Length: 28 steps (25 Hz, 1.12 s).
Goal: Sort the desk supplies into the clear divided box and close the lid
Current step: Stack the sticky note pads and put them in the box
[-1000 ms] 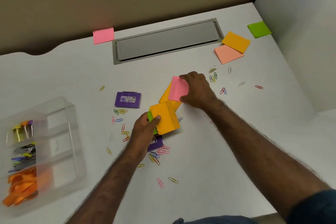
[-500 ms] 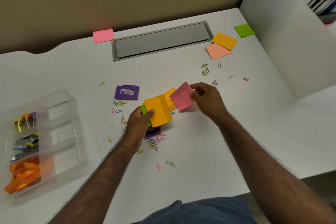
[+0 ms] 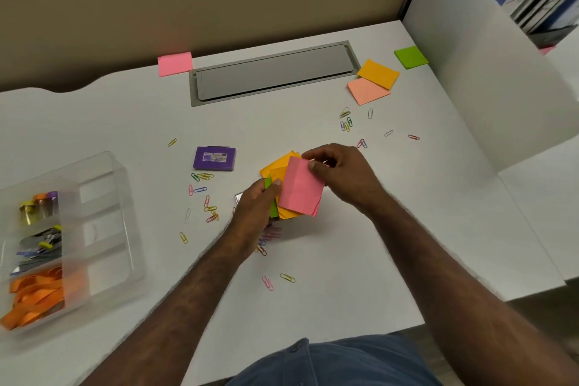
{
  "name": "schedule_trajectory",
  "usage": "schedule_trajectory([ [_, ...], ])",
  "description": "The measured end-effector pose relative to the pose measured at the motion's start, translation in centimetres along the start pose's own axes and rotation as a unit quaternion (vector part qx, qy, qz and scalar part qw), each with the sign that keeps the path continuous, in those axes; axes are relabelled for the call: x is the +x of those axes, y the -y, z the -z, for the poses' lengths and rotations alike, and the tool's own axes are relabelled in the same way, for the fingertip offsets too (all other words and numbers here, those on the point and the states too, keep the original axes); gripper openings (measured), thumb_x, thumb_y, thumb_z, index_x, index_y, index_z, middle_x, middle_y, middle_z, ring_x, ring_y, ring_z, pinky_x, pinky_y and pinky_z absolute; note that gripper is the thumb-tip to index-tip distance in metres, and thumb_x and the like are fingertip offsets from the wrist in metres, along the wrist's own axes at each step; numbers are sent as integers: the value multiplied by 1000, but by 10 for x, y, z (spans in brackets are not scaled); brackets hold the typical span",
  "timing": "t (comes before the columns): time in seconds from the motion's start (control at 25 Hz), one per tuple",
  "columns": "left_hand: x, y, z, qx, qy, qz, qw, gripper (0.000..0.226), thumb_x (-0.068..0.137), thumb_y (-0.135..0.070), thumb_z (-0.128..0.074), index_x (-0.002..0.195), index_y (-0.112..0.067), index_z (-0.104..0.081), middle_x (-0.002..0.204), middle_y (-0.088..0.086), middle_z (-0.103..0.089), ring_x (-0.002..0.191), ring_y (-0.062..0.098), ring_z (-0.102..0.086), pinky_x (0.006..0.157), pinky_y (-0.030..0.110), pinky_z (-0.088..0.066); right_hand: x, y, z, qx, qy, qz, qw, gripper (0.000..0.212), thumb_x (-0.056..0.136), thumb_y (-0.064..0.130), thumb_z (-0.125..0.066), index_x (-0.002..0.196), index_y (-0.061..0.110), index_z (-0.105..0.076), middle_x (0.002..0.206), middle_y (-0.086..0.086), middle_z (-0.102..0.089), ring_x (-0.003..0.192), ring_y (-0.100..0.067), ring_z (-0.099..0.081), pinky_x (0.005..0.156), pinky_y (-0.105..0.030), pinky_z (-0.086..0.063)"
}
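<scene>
Hands (image 3: 257, 207) (image 3: 341, 175) stacking sticky notes (image 3: 300, 188)

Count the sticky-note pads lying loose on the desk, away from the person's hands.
4: a pink pad by the back edge, an orange pad overlapping a peach pad at back right, and a green pad beyond them. More are stacked in the hands.

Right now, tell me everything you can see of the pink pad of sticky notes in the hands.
The pink pad is a rectangular block of thin paper sheets, matte, with a faint crease across its top sheet. It is tilted, lying on top of a fanned stack of orange pads with a green pad at the edge. The right hand pinches its upper right corner; the left hand grips the stack from the left, above the white desk.
</scene>
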<state>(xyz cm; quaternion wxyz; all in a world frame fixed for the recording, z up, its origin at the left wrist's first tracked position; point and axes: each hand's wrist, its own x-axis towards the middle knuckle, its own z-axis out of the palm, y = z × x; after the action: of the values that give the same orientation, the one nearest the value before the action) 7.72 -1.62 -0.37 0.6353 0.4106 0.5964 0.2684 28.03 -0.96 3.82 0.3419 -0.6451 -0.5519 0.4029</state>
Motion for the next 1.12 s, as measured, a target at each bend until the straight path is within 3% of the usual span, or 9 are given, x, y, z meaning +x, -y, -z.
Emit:
schedule_trajectory([
  [0.12, -5, 7, 3, 28, 6, -18, 999, 13, 95, -47, -66, 108, -42, -67, 104, -13, -78, 99, 14, -74, 80, 32, -64, 5, 2, -16, -13, 14, 11, 1000, 19, 91, 16, -75, 110, 17, -79, 91, 4, -72, 81, -11, -63, 72, -19, -49],
  [0.24, -6, 15, 9, 52, -32, -13, 998, 11, 95, -43, -68, 105, -38, -64, 106, -8, -75, 99, 18, -73, 76, 31, -63, 18, -1, -26, -32, -15, 30, 999, 19, 89, 21, -76, 108, 20, -78, 91, 6, -73, 82, -10, -65, 71, -9, -48],
  [0.36, -6, 20, 19, 48, -69, 25, 996, 39, 97, -44, -65, 131, -26, -58, 122, 2, -68, 109, 22, -67, 87, 38, -62, 40, -10, -31, -103, -26, 51, 993, 27, 90, 12, -71, 115, 19, -75, 103, 2, -73, 91, -14, -67, 87, -26, -54],
  [0.44, -8, 24, 26, 39, -89, 37, 995, 50, 96, -43, -66, 140, -21, -54, 125, 2, -65, 109, 20, -65, 84, 32, -59, 55, -17, -34, -189, 37, 64, 979, 40, 88, 9, -71, 127, 18, -69, 118, -3, -68, 104, -18, -64, 96, -35, -52],
  [0.56, -9, 29, 33, 30, -113, 40, 992, 50, 96, -42, -66, 140, -20, -54, 126, 3, -65, 110, 20, -64, 80, 28, -56, 72, -22, -41, -304, 170, 74, 935, 69, 83, 9, -74, 147, 19, -53, 146, -8, -54, 134, -25, -49, 110, -33, -38],
  [0.64, -9, 30, 35, 30, -124, 44, 991, 49, 96, -42, -67, 138, -20, -55, 126, 4, -66, 110, 20, -64, 81, 29, -56, 77, -25, -47, -338, 215, 77, 913, 78, 80, 10, -74, 152, 19, -46, 153, -9, -48, 140, -28, -43, 113, -35, -35],
  [0.8, -9, 30, 38, 26, -126, 53, 990, 51, 96, -43, -66, 141, -20, -53, 130, 5, -65, 116, 26, -63, 100, 47, -57, 75, -34, -54, -400, 174, 76, 897, 80, 76, 23, -79, 150, 22, -48, 143, -7, -51, 128, -33, -48, 105, -45, -44],
  [0.96, -13, 28, 39, 13, -115, 47, 992, 44, 98, -42, -63, 137, -22, -55, 130, 6, -65, 115, 25, -64, 101, 48, -56, 73, -36, -49, -449, 159, 2, 879, 85, 66, 46, -88, 140, 25, -51, 131, -8, -54, 123, -34, -48, 100, -47, -41],
  [1.12, -19, 24, 38, 13, -105, 38, 994, 45, 99, -40, -62, 139, -20, -53, 132, 8, -64, 118, 29, -64, 102, 51, -55, 67, -33, -42, -450, 149, -70, 878, 75, 69, 46, -89, 130, 20, -54, 131, -9, -52, 125, -34, -45, 101, -46, -40],
])
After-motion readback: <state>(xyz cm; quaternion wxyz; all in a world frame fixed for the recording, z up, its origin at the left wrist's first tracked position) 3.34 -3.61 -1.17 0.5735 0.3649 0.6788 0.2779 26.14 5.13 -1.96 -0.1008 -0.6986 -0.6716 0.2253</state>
